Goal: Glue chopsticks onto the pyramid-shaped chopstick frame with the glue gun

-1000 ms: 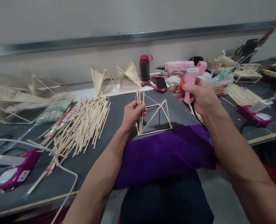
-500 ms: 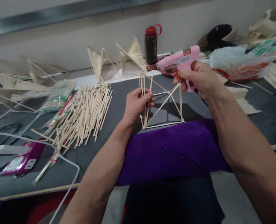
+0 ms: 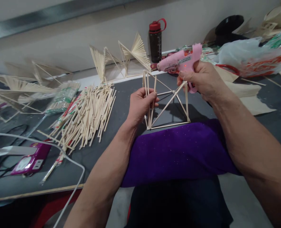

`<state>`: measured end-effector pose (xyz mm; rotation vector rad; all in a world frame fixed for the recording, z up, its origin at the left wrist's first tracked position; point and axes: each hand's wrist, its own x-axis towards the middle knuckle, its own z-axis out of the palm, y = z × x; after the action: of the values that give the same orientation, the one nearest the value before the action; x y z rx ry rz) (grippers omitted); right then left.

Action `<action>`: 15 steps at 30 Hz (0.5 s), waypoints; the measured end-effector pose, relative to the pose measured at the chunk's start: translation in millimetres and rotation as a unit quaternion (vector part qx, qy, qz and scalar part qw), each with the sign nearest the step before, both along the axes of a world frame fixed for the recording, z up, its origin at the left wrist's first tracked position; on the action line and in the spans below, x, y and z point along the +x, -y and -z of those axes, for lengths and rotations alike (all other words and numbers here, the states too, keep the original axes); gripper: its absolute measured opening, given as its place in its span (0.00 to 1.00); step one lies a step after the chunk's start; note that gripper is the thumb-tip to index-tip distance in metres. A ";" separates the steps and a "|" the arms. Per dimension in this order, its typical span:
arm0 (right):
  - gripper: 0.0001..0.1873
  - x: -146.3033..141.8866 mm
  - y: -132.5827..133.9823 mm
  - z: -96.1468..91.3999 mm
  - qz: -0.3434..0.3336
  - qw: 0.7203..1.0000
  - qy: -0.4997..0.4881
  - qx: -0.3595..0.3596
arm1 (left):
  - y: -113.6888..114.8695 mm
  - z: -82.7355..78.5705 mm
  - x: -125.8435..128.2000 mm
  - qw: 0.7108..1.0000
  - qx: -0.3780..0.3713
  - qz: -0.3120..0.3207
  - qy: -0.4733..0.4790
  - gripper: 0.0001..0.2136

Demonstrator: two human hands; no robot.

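Note:
My left hand (image 3: 141, 104) is closed round the upright sticks at the left corner of a small wooden stick frame (image 3: 169, 104) standing on the dark table (image 3: 121, 95). My right hand (image 3: 201, 80) grips a pink glue gun (image 3: 180, 60), nozzle pointing left and close to the frame's top left corner. A purple cloth (image 3: 178, 152) lies at the table's near edge, under my forearms.
A heap of loose wooden sticks (image 3: 88, 114) lies left of the frame. Finished stick fans (image 3: 130, 55) stand by the wall beside a dark bottle with a red cap (image 3: 156, 41). A magenta glue gun (image 3: 31, 158) and a white cable (image 3: 69, 161) lie at near left. A plastic bag (image 3: 247, 57) sits at right.
My right hand has brought the pink glue gun down and left until its nozzle is at the frame's top. My left hand has kept its hold on the upright sticks.

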<state>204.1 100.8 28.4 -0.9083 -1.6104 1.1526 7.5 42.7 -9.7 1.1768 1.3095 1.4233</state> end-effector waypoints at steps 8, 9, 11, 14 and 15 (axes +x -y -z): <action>0.11 -1.0 1.3 0.0 0.001 1.000 0.001 -0.001 | -0.7 0.8 0.0 1.000 -0.003 -0.003 -0.002 0.05; 0.12 -1.4 1.7 -0.5 0.001 1.000 0.003 -0.001 | -0.6 1.0 0.0 1.000 -0.001 -0.002 -0.001 0.05; 0.12 -2.2 1.8 -1.4 0.002 1.000 0.004 0.001 | -0.2 1.0 0.2 1.000 0.001 -0.002 -0.001 0.04; 0.11 -2.9 0.6 -1.7 -0.003 1.000 0.006 0.005 | 1.1 0.0 1.0 1.000 -0.004 -0.005 -0.004 0.04; 0.11 -3.0 -0.1 -1.5 -0.004 1.000 0.007 0.006 | 1.4 -0.3 1.3 1.000 -0.005 -0.006 -0.004 0.05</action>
<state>201.1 100.8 30.0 -0.9043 -1.6324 1.1441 8.7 41.3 -9.4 1.1704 1.3301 1.4197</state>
